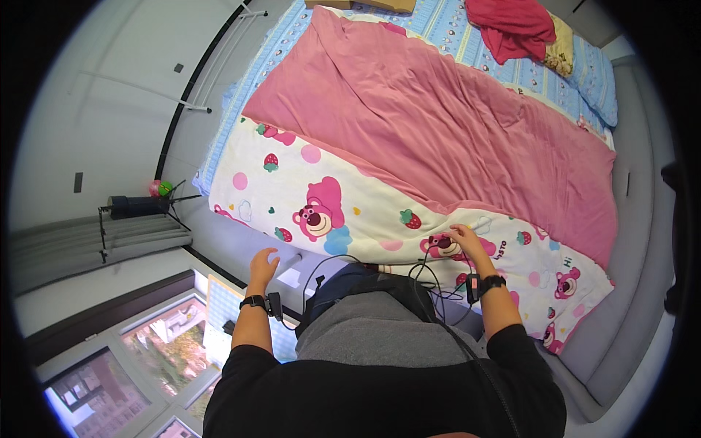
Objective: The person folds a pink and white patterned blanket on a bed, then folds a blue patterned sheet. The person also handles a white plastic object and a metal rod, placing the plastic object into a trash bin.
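Note:
A blanket lies across the bed, with a plain pink side (383,109) and a white side (372,197) printed with pink bears, strawberries and clouds. The white part is turned up along the edge nearest me. My right hand (466,241) is over this white part, thumb and fingers slightly apart, and whether it touches the cloth is unclear. To the left, my left hand (264,266) hangs above the floor beside the bed, fingers parted and holding nothing. Each wrist wears a black strap with a small device, and black cables (430,279) loop near my waist.
Beyond the blanket are a blue patterned sheet (438,33), a red cloth (512,27), pillows (591,76) and cardboard (389,4). A grey padded headboard (638,180) borders the right. A white rack (219,60), a black tripod stand (174,202) and a window (170,339) are at left.

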Motion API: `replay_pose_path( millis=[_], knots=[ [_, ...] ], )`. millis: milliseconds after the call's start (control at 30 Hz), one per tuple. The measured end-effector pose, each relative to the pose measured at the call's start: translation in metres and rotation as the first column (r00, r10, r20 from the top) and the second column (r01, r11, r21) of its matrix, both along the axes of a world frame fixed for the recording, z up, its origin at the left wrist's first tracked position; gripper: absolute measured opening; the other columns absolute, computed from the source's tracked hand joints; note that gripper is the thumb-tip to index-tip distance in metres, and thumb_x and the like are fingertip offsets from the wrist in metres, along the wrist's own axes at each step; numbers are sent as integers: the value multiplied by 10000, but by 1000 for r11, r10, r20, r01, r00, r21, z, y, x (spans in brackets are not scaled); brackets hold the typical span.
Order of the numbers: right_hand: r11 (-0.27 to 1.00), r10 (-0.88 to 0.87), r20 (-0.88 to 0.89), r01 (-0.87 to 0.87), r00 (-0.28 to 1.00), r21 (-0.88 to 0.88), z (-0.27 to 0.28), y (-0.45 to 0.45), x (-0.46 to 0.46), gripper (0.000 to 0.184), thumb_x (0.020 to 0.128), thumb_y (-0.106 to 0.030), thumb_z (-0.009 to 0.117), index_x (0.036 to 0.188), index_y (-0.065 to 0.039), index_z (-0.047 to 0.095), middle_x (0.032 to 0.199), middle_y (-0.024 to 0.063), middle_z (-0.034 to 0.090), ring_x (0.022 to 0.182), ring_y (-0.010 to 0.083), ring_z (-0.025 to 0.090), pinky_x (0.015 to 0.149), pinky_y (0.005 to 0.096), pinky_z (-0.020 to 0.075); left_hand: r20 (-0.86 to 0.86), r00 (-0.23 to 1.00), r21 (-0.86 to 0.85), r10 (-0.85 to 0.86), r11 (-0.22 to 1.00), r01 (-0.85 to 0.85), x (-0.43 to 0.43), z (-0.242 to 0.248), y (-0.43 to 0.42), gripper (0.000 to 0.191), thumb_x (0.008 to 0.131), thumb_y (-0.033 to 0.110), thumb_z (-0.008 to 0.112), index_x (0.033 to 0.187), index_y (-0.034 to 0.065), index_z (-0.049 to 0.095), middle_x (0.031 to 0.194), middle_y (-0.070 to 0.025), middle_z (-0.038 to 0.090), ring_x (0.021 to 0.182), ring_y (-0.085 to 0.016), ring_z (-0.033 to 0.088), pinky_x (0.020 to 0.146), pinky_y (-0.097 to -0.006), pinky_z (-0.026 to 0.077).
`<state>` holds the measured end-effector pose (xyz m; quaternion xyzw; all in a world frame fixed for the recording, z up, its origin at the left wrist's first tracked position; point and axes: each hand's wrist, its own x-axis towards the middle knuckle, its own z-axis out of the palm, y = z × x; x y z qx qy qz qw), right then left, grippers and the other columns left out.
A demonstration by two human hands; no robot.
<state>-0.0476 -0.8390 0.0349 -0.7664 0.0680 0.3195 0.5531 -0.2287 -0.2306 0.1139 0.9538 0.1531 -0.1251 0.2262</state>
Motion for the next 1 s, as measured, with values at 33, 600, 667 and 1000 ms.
replay_pose_path(
  millis=[33, 600, 667, 1000],
  knots=[
    [994, 77, 39, -74, 996, -74, -10, 10, 5, 362, 834, -218, 612, 1113, 9, 578, 950, 118, 648, 832, 185, 620, 758, 285, 487, -33, 999, 39, -20, 999, 22, 8, 9, 6, 266, 747, 187, 678, 998, 117, 629, 1019, -103, 629, 1015, -308, 565, 878, -399, 434],
    [519, 439, -93, -337, 893, -786, -145, 153, 69, 830, 626, -245, 721, 1358, -89, 362, 1399, 170, 367, 1260, 324, 393, 1016, 405, 347, -173, 355, -103, -919, 376, 921, 365, -189, -77, 645, 729, 237, 706, 1308, 170, 431, 1368, -25, 433, 1292, -211, 369, 1061, -418, 296],
    [542, 431, -119, -362, 895, -758, -149, 153, 79, 791, 621, -243, 729, 1322, -79, 400, 1333, 164, 428, 1194, 332, 448, 978, 384, 374, -207, 406, -55, -890, 425, 903, 368, -200, -85, 663, 717, 255, 719, 1307, 167, 429, 1369, -29, 432, 1292, -216, 370, 1067, -439, 278],
    [731, 655, -283, -683, 701, 1, -59, 140, 107, 372, 779, -317, 652, 1060, -75, 614, 968, 159, 644, 904, 312, 606, 774, 390, 460, 22, 385, -94, -923, 382, 920, 389, -217, -48, 357, 643, 148, 678, 982, 140, 568, 1002, -49, 563, 1059, -229, 507, 1001, -435, 307]
  ],
)
